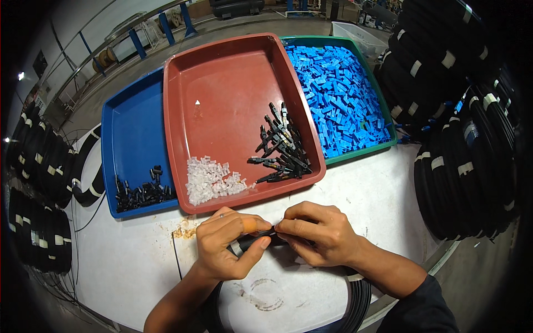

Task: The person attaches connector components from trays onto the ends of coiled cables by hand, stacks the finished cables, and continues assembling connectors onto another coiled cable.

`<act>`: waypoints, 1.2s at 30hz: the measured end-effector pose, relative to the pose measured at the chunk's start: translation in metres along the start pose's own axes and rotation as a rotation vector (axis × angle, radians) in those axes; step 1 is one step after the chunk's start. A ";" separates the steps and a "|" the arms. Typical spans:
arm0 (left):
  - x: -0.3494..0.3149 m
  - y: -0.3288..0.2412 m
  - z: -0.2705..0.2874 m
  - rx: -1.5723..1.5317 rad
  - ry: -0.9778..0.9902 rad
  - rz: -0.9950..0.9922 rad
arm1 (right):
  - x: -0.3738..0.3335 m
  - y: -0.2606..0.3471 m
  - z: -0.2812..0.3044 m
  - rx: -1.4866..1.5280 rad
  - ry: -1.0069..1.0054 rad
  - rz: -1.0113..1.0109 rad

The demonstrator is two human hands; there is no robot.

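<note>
Above the white table, both hands meet in front of the red tray. My left hand (230, 241), with an orange wrap on one finger, pinches a thin black cable end (270, 233) between thumb and fingers. From the other side, my right hand (319, 233) is closed on the same small black piece, its fingertips touching the left ones. The fingers cover much of it, so its exact shape is hidden. Beneath my hands lies a coil of black cable (361, 297), bound with pale tape.
The red tray (222, 122) holds clear plastic pieces (208, 180) and black connectors (283, 147). It overlaps a blue tray (136, 122) with black sleeves (141, 194) and a green tray (361, 153) of blue clips (338, 94). Taped cable coils (466, 166) stack at right and left.
</note>
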State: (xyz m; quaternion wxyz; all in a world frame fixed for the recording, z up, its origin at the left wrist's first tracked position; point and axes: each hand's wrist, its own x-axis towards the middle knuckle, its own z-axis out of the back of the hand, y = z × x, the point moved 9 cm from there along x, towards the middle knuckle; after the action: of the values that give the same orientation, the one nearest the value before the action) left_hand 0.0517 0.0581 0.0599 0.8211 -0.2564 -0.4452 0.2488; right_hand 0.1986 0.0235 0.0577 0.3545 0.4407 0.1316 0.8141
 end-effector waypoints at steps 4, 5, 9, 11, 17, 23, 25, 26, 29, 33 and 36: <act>-0.007 0.017 0.003 -0.092 -0.052 0.168 | 0.000 -0.003 -0.002 0.010 -0.005 -0.007; -0.005 0.016 0.003 -0.093 -0.049 0.165 | 0.000 -0.004 -0.002 0.016 0.000 -0.017; 0.012 -0.006 -0.007 0.075 0.049 0.119 | 0.003 -0.001 -0.001 0.020 -0.010 0.009; 0.029 -0.014 -0.007 0.075 0.081 0.116 | 0.003 -0.001 -0.002 0.029 0.018 0.008; 0.075 0.027 -0.018 0.572 0.381 0.001 | 0.002 -0.004 -0.001 0.018 0.016 -0.016; 0.076 0.061 -0.040 0.580 0.517 0.087 | 0.000 -0.001 -0.004 0.019 0.023 -0.021; 0.081 0.069 -0.049 0.610 0.583 0.076 | 0.000 -0.003 -0.004 0.008 0.025 -0.020; 0.085 0.074 -0.051 0.599 0.605 0.109 | 0.001 -0.004 -0.004 0.020 0.025 -0.027; 0.095 0.074 -0.057 0.526 0.526 0.001 | 0.002 -0.007 -0.005 0.038 0.031 -0.054; 0.110 0.068 -0.048 0.231 0.355 0.023 | 0.005 -0.007 -0.003 0.028 0.020 -0.056; 0.114 0.064 -0.043 0.314 0.362 -0.060 | 0.004 -0.011 -0.004 0.050 0.017 -0.075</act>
State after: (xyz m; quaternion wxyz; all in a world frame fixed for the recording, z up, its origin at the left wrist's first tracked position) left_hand 0.1315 0.1702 0.0670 0.9243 -0.1528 -0.2540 0.2403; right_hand 0.1989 0.0346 0.0518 0.3725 0.4375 0.1714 0.8003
